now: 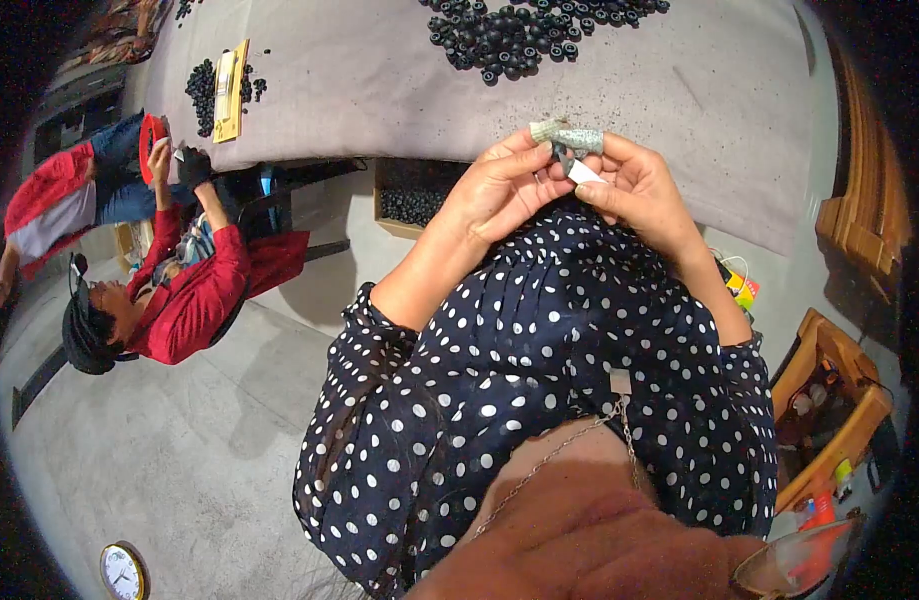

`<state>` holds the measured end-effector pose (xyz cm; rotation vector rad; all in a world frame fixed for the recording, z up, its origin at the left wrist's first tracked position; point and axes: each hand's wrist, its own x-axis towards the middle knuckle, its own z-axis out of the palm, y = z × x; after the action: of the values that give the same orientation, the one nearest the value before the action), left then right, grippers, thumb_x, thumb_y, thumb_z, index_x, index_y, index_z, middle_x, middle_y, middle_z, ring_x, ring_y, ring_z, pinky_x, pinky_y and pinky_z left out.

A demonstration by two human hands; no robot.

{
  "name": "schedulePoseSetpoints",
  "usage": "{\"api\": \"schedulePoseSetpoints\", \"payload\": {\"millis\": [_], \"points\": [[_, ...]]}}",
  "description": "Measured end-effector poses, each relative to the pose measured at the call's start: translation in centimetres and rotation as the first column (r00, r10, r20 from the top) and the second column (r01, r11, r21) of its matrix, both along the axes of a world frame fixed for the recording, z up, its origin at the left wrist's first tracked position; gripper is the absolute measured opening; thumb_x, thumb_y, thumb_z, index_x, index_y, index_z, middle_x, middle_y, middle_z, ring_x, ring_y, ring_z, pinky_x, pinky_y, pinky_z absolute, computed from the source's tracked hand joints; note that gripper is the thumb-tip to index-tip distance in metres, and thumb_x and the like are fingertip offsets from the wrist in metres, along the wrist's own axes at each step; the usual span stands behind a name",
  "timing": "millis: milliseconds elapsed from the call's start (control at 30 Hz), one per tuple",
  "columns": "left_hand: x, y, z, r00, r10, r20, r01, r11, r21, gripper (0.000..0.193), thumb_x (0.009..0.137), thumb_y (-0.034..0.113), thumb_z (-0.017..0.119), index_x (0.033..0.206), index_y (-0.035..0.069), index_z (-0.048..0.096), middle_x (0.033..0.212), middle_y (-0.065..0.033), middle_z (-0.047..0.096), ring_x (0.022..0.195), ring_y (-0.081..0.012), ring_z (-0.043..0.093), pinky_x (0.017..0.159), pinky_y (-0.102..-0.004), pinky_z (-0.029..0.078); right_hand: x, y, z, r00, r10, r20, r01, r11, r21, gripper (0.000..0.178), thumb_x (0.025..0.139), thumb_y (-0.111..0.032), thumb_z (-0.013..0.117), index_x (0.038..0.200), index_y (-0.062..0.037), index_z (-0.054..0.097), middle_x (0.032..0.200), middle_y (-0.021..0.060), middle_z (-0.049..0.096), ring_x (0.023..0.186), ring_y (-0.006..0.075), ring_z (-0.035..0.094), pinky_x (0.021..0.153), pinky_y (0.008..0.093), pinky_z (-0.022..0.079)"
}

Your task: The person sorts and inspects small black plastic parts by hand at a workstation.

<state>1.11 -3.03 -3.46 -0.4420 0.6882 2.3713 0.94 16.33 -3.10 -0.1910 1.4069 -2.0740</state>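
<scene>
My two hands meet just past the near edge of the cloth-covered table. In a closed pinch, my left hand (501, 188) grips a small black piece (561, 155), partly hidden by the fingers. My right hand (641, 192) is also closed, with thumb and fingers on a small white flat tool (585, 172) whose end lies against or close beside the black piece. Pale green wraps cover both index fingers, the left one ribbed (547, 130) and the right one speckled (581, 141).
A heap of round black parts (499, 42) lies on the table (349, 80). Smaller black pieces (201, 95) surround a yellow strip (231, 90) at left. An open box of black bits (411, 207) sits under the edge. Another person (194, 290) in red works at left.
</scene>
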Motion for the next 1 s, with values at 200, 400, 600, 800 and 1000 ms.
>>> {"api": "schedulePoseSetpoints", "payload": {"millis": [200, 400, 600, 800, 1000], "points": [[0.1, -0.3, -0.3, 0.999, -0.017, -0.046, 0.016, 1.0, -0.026, 0.029, 0.087, 0.005, 0.056, 0.116, 0.0, 0.054, 0.094, -0.0073, 0.062, 0.082, -0.015, 0.061, 0.081, -0.0322, 0.054, 0.1, -0.1, -0.3, 0.999, 0.015, 0.043, -0.014, 1.0, -0.019, 0.03, 0.086, -0.015, 0.063, 0.111, -0.0016, 0.055, 0.076, -0.004, 0.056, 0.058, -0.0008, 0.046, 0.046, 0.0132, 0.036], [0.4, -0.2, -0.5, 0.998, -0.002, -0.056, 0.002, 1.0, 0.005, 0.029, 0.087, 0.004, 0.056, 0.116, 0.0, 0.055, 0.095, -0.0082, 0.062, 0.081, -0.0148, 0.061, 0.082, -0.0321, 0.054, 0.1, -0.2, -0.2, 0.996, 0.01, 0.086, -0.005, 0.999, -0.054, 0.029, 0.085, -0.013, 0.063, 0.111, -0.0006, 0.058, 0.073, -0.0042, 0.056, 0.053, -0.0009, 0.044, 0.044, 0.0141, 0.034], [0.7, 0.2, -0.8, 0.999, 0.01, -0.047, -0.009, 1.0, 0.02, 0.029, 0.088, 0.005, 0.055, 0.116, -0.001, 0.055, 0.096, -0.0079, 0.062, 0.082, -0.0148, 0.061, 0.083, -0.0318, 0.053, 0.1, 0.0, -0.6, 0.992, -0.017, 0.121, 0.023, 0.998, -0.055, 0.034, 0.084, -0.012, 0.064, 0.115, 0.0, 0.057, 0.075, -0.0033, 0.059, 0.051, -0.0011, 0.042, 0.042, 0.0135, 0.031], [0.6, 0.4, -1.0, 0.998, -0.008, -0.065, 0.013, 0.998, 0.068, 0.031, 0.089, 0.006, 0.055, 0.119, -0.001, 0.052, 0.099, -0.008, 0.061, 0.084, -0.0149, 0.061, 0.082, -0.0308, 0.053, 0.1, 0.4, 0.2, 0.992, -0.008, 0.124, 0.017, 0.997, -0.07, 0.037, 0.083, -0.01, 0.064, 0.117, 0.0005, 0.055, 0.077, -0.0035, 0.058, 0.052, -0.001, 0.042, 0.042, 0.0133, 0.032], [0.5, 0.3, -0.7, 0.997, -0.014, -0.082, 0.019, 0.998, 0.055, 0.033, 0.089, 0.009, 0.056, 0.12, -0.001, 0.051, 0.101, -0.0088, 0.061, 0.085, -0.0146, 0.06, 0.081, -0.0291, 0.052, 0.3, 0.1, 0.4, 0.998, 0.008, 0.064, -0.004, 0.998, -0.063, 0.04, 0.082, -0.01, 0.065, 0.118, 0.0002, 0.051, 0.073, -0.005, 0.051, 0.055, -0.0006, 0.044, 0.043, 0.0136, 0.033]]}}
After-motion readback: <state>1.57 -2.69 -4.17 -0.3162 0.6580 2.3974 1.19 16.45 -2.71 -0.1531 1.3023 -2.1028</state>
